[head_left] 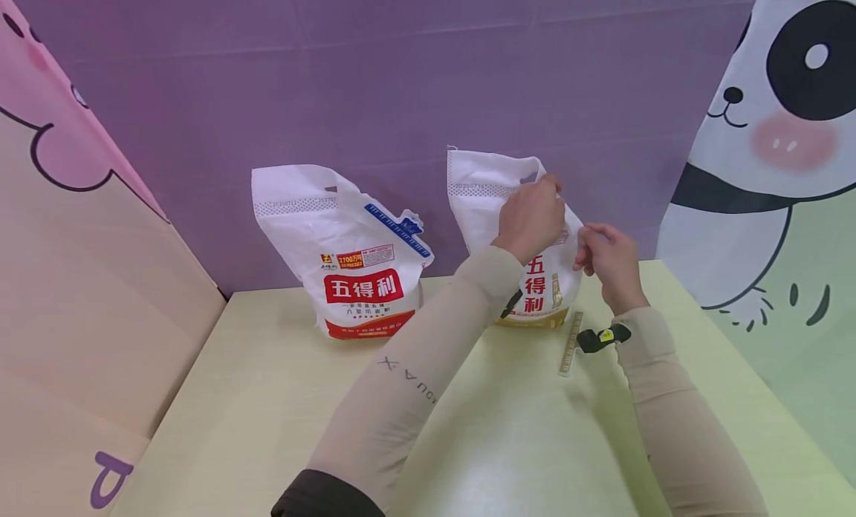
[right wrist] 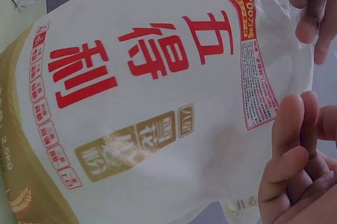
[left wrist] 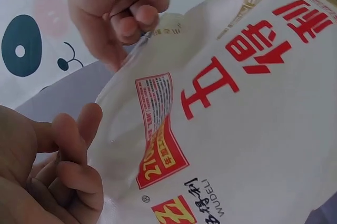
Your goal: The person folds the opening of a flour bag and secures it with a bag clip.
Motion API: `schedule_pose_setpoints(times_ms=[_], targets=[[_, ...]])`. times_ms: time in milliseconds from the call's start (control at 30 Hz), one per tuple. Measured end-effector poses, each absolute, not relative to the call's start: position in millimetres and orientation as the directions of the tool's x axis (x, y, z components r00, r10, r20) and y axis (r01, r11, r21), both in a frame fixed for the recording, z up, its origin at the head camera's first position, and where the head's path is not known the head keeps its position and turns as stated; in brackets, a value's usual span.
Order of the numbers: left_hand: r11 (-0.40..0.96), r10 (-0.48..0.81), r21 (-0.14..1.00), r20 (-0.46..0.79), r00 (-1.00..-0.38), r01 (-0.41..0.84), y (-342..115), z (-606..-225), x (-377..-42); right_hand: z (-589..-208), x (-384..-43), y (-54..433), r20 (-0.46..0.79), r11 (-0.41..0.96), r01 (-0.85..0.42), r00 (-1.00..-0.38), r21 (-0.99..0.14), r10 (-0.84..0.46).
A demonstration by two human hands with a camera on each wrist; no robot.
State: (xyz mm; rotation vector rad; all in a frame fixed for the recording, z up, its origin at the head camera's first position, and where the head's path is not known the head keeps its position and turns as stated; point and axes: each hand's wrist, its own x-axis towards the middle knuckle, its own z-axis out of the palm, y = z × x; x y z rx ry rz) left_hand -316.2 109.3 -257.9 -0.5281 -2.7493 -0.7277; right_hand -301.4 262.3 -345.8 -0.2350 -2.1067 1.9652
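A white flour bag with red lettering and a gold base stands on the table at the back. My left hand pinches its slanting upper right edge near the handle slot. Lower on that edge, my right hand pinches the bag's right side between thumb and curled fingers. In the left wrist view both hands lie along the same plastic edge, and the fingertips partly hide it. To the left stands another flour bag with a red base, a blue sealing clip across its slanted corner.
A pale, narrow ridged strip lies on the table below my right hand. Purple cloth hangs right behind the bags. Printed panels stand at both sides, with a panda on the right one.
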Motion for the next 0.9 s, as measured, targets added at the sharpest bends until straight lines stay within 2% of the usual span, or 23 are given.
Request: schedule_pose_setpoints(times_ms=[100, 400, 900], targets=[[0.826, 0.292, 0.386, 0.330, -0.898, 0.411, 108.9, -258.3, -317.2, -343.0, -303.4, 261.1, 0.096, 0.057, -0.084, -0.962, -0.995, 0.255], [0.881, 0.375, 0.146, 0.366, -0.852, 0.450, 107.5, -262.1, -320.2, -341.0, -307.7, 255.8, 0.155, 0.016, -0.155, -0.966, -0.988, 0.207], [0.894, 0.408, 0.023, 0.371, -0.834, 0.447, 105.8, -262.4, -320.8, -344.2, -309.8, 253.8, 0.215, 0.005, -0.219, -0.954, -0.976, 0.209]])
